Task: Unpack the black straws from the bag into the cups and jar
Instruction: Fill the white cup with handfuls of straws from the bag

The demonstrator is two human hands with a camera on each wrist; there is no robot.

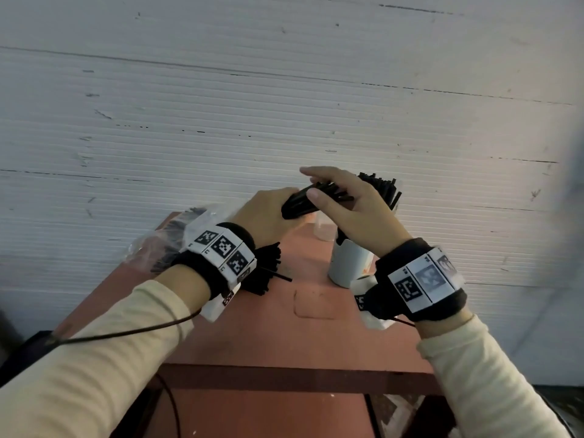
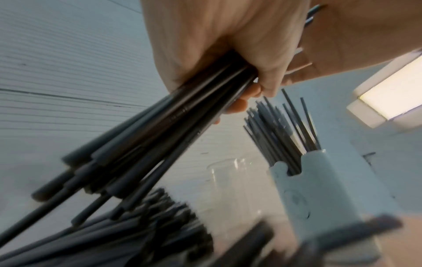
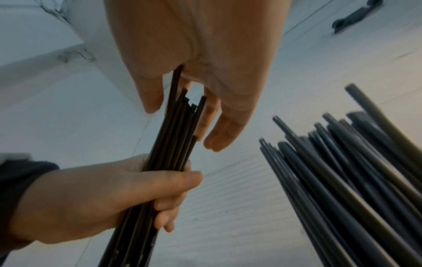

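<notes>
I see the bag [image 1: 164, 245] at the bench's [image 1: 303, 336] left, the cup [image 1: 347, 263] of straws [image 1: 380, 188] right, the jar [image 1: 324, 230] behind it.

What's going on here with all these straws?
A person is sorting black straws over a red table. The left hand grips a bundle of straws, while the right hand touches its far end with straight fingers. A white cup already holds straws, a clear jar looks empty, and the bag lies left.
</notes>
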